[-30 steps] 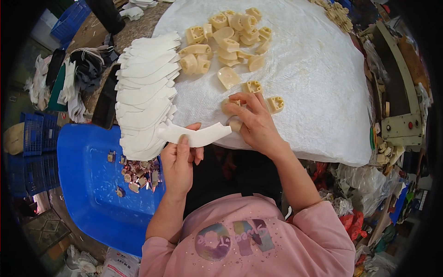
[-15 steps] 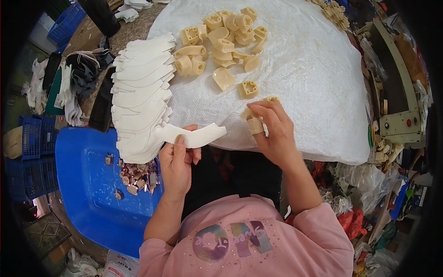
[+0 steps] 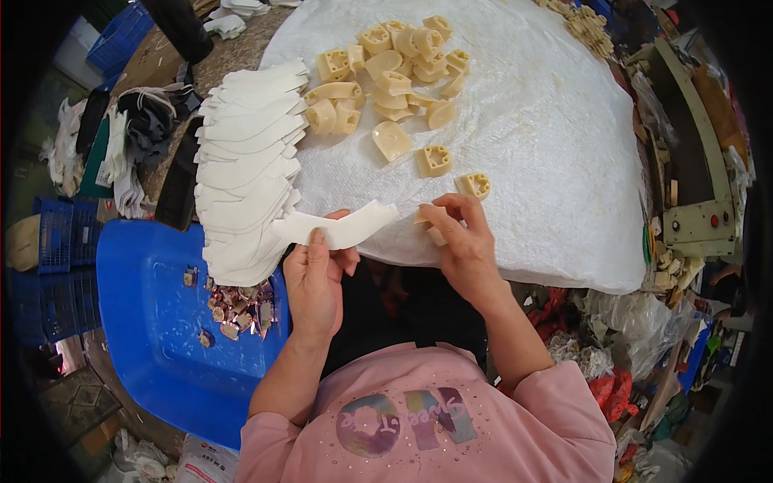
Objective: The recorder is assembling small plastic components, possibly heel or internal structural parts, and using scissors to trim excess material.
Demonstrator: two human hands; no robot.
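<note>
Between thumb and fingers, my left hand (image 3: 316,278) is closed on a curved white strip (image 3: 354,228), which stretches out to the right. My right hand (image 3: 467,253) pinches a beige shoe heel (image 3: 436,235), partly hidden by the fingers, a little right of the strip's free end. Just beyond that hand another beige heel (image 3: 473,186) rests on the white woven cover (image 3: 555,161), hollow side up. More loose heels (image 3: 391,141) lie in a pile farther back. Left of them runs an overlapping row of white strips (image 3: 245,161).
A blue tub (image 3: 153,354) at lower left holds several small dark, shiny pieces (image 3: 241,310). A black cylinder (image 3: 179,30) stands at the far left of the table. At right are a pale metal frame (image 3: 699,221) and plastic bags (image 3: 644,326).
My right hand has moved left and slightly nearer with the heel, toward the strip's end. The heel behind it now shows fully. My left hand keeps its hold on the strip.
</note>
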